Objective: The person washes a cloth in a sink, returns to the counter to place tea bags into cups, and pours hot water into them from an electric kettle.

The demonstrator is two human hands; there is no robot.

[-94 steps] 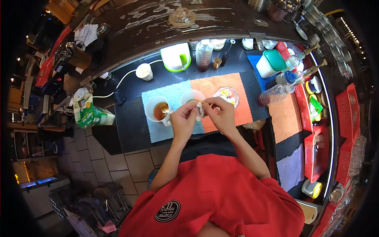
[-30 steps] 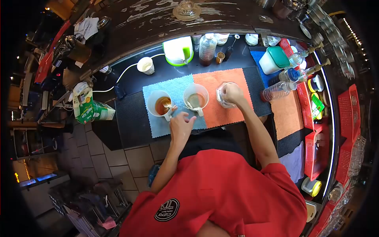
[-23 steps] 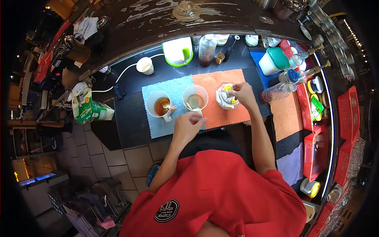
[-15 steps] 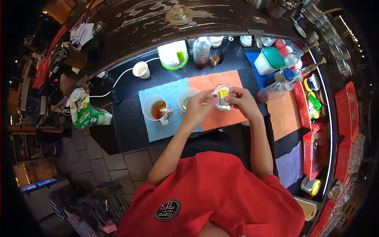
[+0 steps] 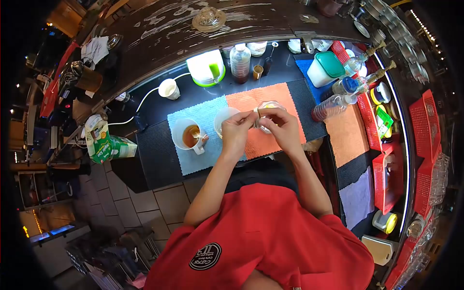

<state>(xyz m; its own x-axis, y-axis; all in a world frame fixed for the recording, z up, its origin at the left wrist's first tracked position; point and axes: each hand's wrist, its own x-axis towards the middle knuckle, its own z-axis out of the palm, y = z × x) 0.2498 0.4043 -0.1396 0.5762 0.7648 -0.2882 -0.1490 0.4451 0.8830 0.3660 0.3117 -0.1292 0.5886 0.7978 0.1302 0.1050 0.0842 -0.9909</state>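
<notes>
Above the orange mat (image 5: 295,104), my left hand (image 5: 236,131) and my right hand (image 5: 282,129) meet with fingertips pinched together. Between them is a small pale packet (image 5: 256,112), mostly hidden by the fingers. A clear faceted glass (image 5: 271,104) is partly covered by my right hand. Left of my hands, a translucent cup (image 5: 221,116) is partly behind my left fingers. On the blue mat (image 5: 208,108), a handled measuring jug (image 5: 179,131) holds brown liquid (image 5: 190,137), with something like tea bag tags by its handle.
At the back stand a white-and-green appliance (image 5: 200,67), a paper cup (image 5: 168,89), a bottle (image 5: 240,63) and a small brown cup (image 5: 258,72). A green-lidded container (image 5: 326,70) and clear bottles (image 5: 333,107) are on the right. Cartons (image 5: 104,140) are at the left edge.
My hands have drawn together, fingertips meeting left of the glass. The yellow label that showed between them is now mostly hidden. The whole view has shifted slightly.
</notes>
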